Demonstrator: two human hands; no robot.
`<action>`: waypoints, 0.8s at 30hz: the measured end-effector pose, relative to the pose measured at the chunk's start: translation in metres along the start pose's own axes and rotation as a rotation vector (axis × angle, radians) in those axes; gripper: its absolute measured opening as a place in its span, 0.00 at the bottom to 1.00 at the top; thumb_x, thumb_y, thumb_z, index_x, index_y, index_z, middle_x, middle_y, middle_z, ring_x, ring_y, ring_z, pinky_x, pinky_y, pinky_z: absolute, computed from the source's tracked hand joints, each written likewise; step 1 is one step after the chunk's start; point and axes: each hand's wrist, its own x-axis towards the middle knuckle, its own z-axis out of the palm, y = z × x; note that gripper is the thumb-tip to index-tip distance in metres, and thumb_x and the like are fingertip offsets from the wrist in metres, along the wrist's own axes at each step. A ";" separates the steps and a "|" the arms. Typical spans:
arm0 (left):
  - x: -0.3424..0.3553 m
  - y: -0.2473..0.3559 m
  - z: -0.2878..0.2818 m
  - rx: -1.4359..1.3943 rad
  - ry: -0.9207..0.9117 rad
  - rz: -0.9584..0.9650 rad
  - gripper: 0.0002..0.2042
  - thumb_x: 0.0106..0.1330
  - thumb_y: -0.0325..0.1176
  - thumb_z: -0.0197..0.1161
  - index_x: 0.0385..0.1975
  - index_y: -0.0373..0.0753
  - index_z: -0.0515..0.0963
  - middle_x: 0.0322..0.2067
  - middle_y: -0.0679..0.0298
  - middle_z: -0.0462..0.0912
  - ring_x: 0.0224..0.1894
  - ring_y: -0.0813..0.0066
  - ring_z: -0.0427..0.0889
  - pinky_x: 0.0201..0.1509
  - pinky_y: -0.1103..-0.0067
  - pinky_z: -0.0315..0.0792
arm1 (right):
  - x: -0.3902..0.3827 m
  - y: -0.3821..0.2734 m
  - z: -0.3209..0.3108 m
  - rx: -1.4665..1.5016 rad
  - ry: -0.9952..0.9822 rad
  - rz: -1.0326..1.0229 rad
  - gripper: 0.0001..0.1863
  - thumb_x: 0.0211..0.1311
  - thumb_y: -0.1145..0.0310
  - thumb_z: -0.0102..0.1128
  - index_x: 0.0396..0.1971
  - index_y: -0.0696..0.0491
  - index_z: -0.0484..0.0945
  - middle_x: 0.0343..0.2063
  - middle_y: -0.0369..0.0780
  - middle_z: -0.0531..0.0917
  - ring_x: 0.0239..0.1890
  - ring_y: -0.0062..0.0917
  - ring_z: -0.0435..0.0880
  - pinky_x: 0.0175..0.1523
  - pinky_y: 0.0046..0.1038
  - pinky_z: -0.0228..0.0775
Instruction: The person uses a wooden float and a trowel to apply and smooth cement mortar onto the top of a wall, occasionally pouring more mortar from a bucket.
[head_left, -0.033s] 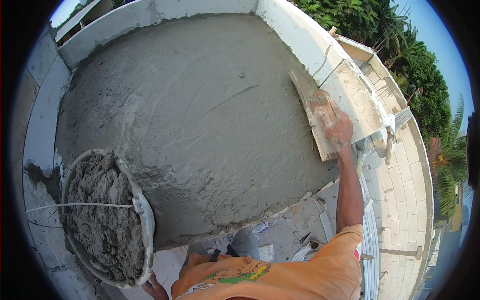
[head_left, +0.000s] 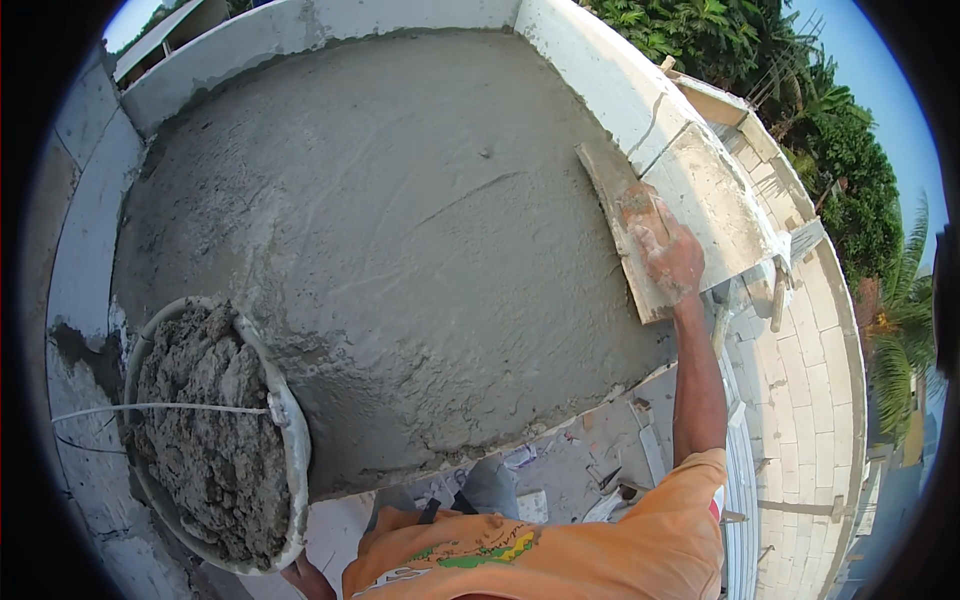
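Observation:
My right hand [head_left: 668, 250] is wrapped round the handle of a long, pale plastering float [head_left: 615, 212]. The float lies along the right edge of a wet grey mortar bed [head_left: 400, 230], close against the low block wall. At the lower left a round bucket [head_left: 292, 440], heaped with lumpy mortar [head_left: 205, 440], rests at the bed's near corner, its wire handle [head_left: 180, 408] stretched across the top. Only part of my left hand [head_left: 308, 580] shows, beside the bucket's lower rim; its fingers are hidden, and whether it grips the bucket cannot be seen.
Low pale block walls [head_left: 600, 75] border the bed on the left, far and right sides. A trowel [head_left: 779, 297] sits at the right wall's near corner. Below the bed's near edge, debris [head_left: 600, 480] litters the ground. A taller block wall [head_left: 800, 400] curves along the right.

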 end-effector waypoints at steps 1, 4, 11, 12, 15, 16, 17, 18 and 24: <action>0.012 -0.049 -0.011 -0.005 0.019 0.000 0.18 0.63 0.28 0.51 0.54 0.33 0.66 0.50 0.56 0.69 0.56 0.65 0.67 0.62 0.66 0.58 | 0.003 -0.008 0.001 -0.049 -0.064 0.007 0.29 0.57 0.51 0.62 0.59 0.42 0.73 0.31 0.48 0.80 0.31 0.43 0.81 0.34 0.41 0.72; 0.034 -0.106 -0.004 -0.650 0.211 -0.302 0.19 0.66 0.31 0.51 0.56 0.36 0.66 0.54 0.57 0.69 0.59 0.65 0.67 0.64 0.67 0.57 | -0.001 -0.015 0.007 -0.117 -0.064 -0.025 0.30 0.56 0.52 0.64 0.60 0.40 0.70 0.30 0.46 0.77 0.30 0.45 0.81 0.35 0.44 0.73; 0.026 0.051 0.055 -0.892 0.324 -0.294 0.23 0.71 0.39 0.50 0.63 0.39 0.60 0.60 0.57 0.67 0.62 0.67 0.65 0.66 0.65 0.59 | -0.028 -0.105 -0.011 0.085 -0.127 -0.223 0.30 0.55 0.51 0.64 0.59 0.41 0.71 0.27 0.43 0.75 0.28 0.43 0.81 0.31 0.42 0.74; 0.023 0.072 0.060 -0.907 0.321 -0.314 0.23 0.71 0.39 0.49 0.64 0.39 0.60 0.60 0.58 0.66 0.61 0.66 0.66 0.65 0.66 0.60 | -0.036 -0.116 -0.014 0.143 -0.153 -0.265 0.30 0.56 0.52 0.64 0.59 0.42 0.71 0.26 0.43 0.75 0.27 0.41 0.80 0.31 0.40 0.73; 0.022 0.107 0.069 -0.946 0.317 -0.348 0.23 0.72 0.40 0.48 0.64 0.39 0.59 0.60 0.59 0.66 0.60 0.65 0.67 0.64 0.69 0.62 | -0.041 -0.132 -0.017 0.239 -0.153 -0.310 0.30 0.56 0.52 0.64 0.60 0.42 0.71 0.24 0.43 0.75 0.27 0.39 0.80 0.31 0.39 0.72; 0.022 0.111 0.071 -0.993 0.336 -0.348 0.24 0.72 0.41 0.48 0.65 0.39 0.58 0.61 0.59 0.65 0.61 0.65 0.66 0.64 0.69 0.62 | -0.040 -0.136 -0.016 0.277 -0.133 -0.307 0.30 0.57 0.52 0.63 0.60 0.42 0.71 0.25 0.43 0.75 0.27 0.39 0.80 0.31 0.39 0.71; 0.022 0.104 0.071 -0.991 0.327 -0.339 0.25 0.72 0.43 0.48 0.65 0.39 0.57 0.61 0.59 0.65 0.61 0.65 0.66 0.65 0.69 0.61 | -0.035 -0.137 -0.014 0.279 -0.134 -0.313 0.30 0.57 0.52 0.63 0.60 0.42 0.71 0.25 0.43 0.75 0.27 0.39 0.80 0.31 0.39 0.71; 0.022 0.098 0.072 -0.986 0.319 -0.329 0.26 0.72 0.44 0.48 0.65 0.40 0.56 0.62 0.59 0.64 0.62 0.64 0.66 0.65 0.68 0.61 | -0.024 -0.135 -0.008 0.162 -0.112 -0.237 0.30 0.57 0.52 0.63 0.60 0.42 0.71 0.26 0.43 0.75 0.28 0.40 0.81 0.31 0.40 0.73; 0.044 0.006 0.067 -0.983 0.169 -0.090 0.26 0.72 0.46 0.47 0.65 0.40 0.57 0.62 0.60 0.64 0.63 0.64 0.64 0.67 0.68 0.58 | 0.016 -0.132 0.018 -0.017 -0.106 -0.107 0.29 0.57 0.52 0.62 0.59 0.42 0.70 0.29 0.45 0.76 0.30 0.43 0.82 0.33 0.43 0.74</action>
